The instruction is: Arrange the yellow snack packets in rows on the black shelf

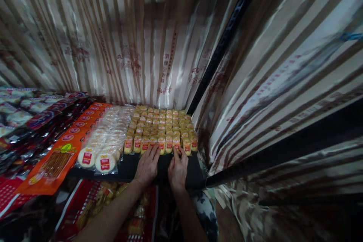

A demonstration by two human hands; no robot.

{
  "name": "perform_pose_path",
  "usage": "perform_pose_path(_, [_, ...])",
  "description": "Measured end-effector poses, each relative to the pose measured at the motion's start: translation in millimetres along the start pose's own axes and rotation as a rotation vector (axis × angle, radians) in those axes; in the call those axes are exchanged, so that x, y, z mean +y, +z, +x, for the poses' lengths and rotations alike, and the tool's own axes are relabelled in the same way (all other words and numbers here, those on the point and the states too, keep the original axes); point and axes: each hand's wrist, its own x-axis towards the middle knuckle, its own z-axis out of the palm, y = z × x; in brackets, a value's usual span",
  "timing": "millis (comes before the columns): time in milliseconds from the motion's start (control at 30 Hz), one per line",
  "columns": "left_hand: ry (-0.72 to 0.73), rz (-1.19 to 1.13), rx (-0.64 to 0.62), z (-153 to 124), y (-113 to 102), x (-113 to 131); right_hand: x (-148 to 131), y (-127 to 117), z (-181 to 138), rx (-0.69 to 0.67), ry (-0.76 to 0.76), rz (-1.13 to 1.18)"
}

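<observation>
Rows of small yellow wrapped snack cakes (161, 124) with red labels stand packed together on a dark shelf (163, 168). My left hand (147, 164) reaches to the front row, its fingers stretched out flat against the cakes near the middle. A little to the right, my right hand (178, 168) touches the front row with its fingertips, the fingers extended and slightly apart. Neither hand visibly lifts a cake. Left of the cakes lie rows of round white crackers (104, 162) in clear wrappers.
An orange snack packet (62, 151) and dark, shiny packets (39, 128) lie farther left. Below the shelf, a red basket (68, 206) holds yellow wrapped snacks. A black post (211, 68) rises at the right corner, and printed plastic sheeting (153, 38) hangs behind.
</observation>
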Motion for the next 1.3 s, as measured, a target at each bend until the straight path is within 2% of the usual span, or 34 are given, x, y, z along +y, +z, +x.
perform_pose_path(133, [0.004, 0.001, 0.001, -0.1, 0.3, -0.8, 1.8, -4.4, 0.7, 0.056, -0.012, 0.024])
perform_pose_path(300, [0.003, -0.004, 0.000, 0.6, -0.1, -1.2, 8.3, -11.6, 5.7, 0.138, 0.072, -0.077])
perform_pose_path(400, [0.003, 0.009, -0.004, 0.4, 0.1, -0.7, 13.3, -10.9, 7.8, 0.116, 0.105, -0.116])
perform_pose_path(533, [-0.001, 0.009, 0.002, -0.4, 1.5, -0.2, 16.3, -5.4, 9.3, 0.067, 0.069, -0.076])
perform_pose_path(1133, [0.019, 0.025, 0.012, 0.6, -0.7, 0.2, 21.1, -5.4, 13.7, 0.041, 0.070, -0.034])
perform_pose_path(1300, [0.019, 0.050, 0.011, 0.5, -0.5, 0.5, 23.1, -10.9, 16.8, 0.113, 0.100, -0.008])
